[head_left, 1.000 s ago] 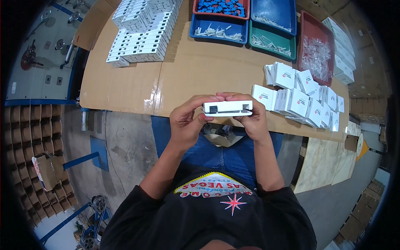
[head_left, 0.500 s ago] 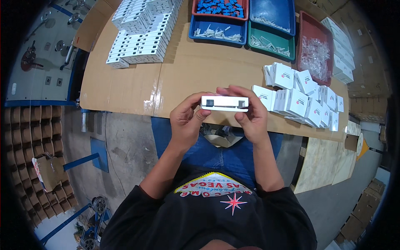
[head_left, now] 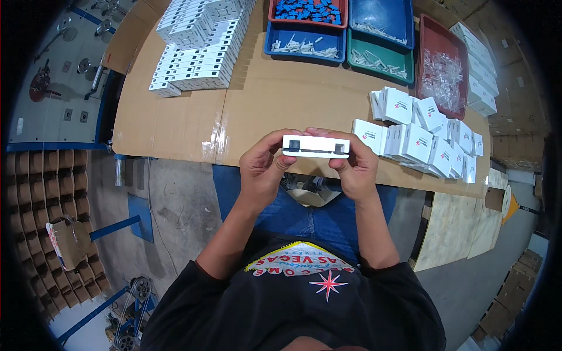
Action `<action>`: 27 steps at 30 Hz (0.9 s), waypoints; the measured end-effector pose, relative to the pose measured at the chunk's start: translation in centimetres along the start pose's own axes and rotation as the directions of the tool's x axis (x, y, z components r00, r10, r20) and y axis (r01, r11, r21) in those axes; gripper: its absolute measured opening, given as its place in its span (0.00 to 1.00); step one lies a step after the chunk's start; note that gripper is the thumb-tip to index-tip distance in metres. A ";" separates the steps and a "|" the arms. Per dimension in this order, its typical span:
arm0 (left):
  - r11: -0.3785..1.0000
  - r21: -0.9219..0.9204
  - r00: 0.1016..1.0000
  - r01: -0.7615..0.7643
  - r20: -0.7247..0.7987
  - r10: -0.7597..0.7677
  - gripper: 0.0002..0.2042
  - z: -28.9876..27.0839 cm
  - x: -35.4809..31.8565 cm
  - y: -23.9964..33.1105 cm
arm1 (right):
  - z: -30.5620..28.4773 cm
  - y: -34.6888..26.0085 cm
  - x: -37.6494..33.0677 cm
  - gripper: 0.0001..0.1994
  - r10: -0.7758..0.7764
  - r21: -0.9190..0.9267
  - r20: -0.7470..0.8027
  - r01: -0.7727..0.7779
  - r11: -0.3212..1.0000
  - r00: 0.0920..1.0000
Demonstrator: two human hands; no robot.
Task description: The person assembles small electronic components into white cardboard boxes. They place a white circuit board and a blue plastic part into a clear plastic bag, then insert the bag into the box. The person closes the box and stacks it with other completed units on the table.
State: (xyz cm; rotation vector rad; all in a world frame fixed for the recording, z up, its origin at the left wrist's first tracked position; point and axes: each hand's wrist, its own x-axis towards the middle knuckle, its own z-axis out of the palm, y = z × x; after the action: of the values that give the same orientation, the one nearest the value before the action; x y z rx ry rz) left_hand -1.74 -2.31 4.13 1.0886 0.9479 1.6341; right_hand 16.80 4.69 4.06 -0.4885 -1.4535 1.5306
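A white rectangular plastic housing (head_left: 316, 140) is held level between my two hands, just over the table's near edge. Its edge facing me has a dark square opening at the left end and a greyish one at the right, joined by a narrow slot. My left hand (head_left: 261, 165) grips the left end, thumb below. The right end sits in my right hand (head_left: 356, 167), its thumb under the lower corner and its fingers behind. Similar white housings (head_left: 196, 67) stand stacked at the far left of the table.
The cardboard-covered table (head_left: 170, 126) carries a pile of flat white boxes (head_left: 417, 143) to the right. Along the back are a red tray (head_left: 275, 17) of blue parts, a blue tray (head_left: 304, 54) and a green tray (head_left: 374, 69) of small white pieces, and a dark red tray (head_left: 430, 35) of clear plastic.
My right hand's raised fingers have come down behind the housing's top edge. The housing itself has barely moved.
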 end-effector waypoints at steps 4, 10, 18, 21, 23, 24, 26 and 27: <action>1.000 0.011 1.000 0.001 0.012 -0.001 0.18 0.0 -0.1 0.0 | -0.1 0.1 -0.1 0.23 -0.011 -0.018 -0.013 0.010 1.000 1.000; 1.000 0.006 1.000 0.009 -0.017 -0.009 0.19 -0.1 -0.3 -0.4 | -0.2 0.3 0.0 0.23 -0.021 -0.046 -0.004 0.021 0.999 1.000; 0.999 0.027 1.000 0.026 -0.017 -0.026 0.20 -0.1 -0.3 -0.3 | -0.2 0.4 -0.1 0.22 -0.014 -0.025 0.000 0.014 1.000 1.000; 0.999 0.028 0.999 0.035 -0.024 -0.034 0.19 0.0 -0.2 -0.1 | -0.3 0.3 0.0 0.21 -0.020 -0.030 0.003 0.020 0.999 1.000; 0.999 0.040 0.999 0.022 -0.036 -0.021 0.18 0.1 -0.2 -0.1 | -0.2 0.4 0.0 0.22 -0.019 -0.025 0.004 0.019 1.000 1.000; 0.999 0.036 0.999 0.017 -0.031 -0.016 0.18 0.1 -0.2 -0.1 | -0.2 0.5 -0.1 0.22 -0.019 -0.022 0.004 0.019 1.000 1.000; 1.000 0.029 1.000 0.008 -0.021 -0.007 0.17 0.1 -0.1 0.0 | -0.2 0.5 -0.1 0.22 -0.017 -0.033 0.001 0.017 0.999 1.000; 1.000 0.029 1.000 0.003 -0.019 -0.002 0.17 0.1 -0.1 0.0 | -0.2 0.5 -0.1 0.22 -0.016 -0.038 -0.001 0.015 0.999 1.000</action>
State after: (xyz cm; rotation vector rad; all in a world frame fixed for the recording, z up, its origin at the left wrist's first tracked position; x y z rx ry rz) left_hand -1.64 -2.40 4.12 1.0925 0.9876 1.6360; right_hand 16.83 4.77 3.53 -0.4996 -1.4847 1.4925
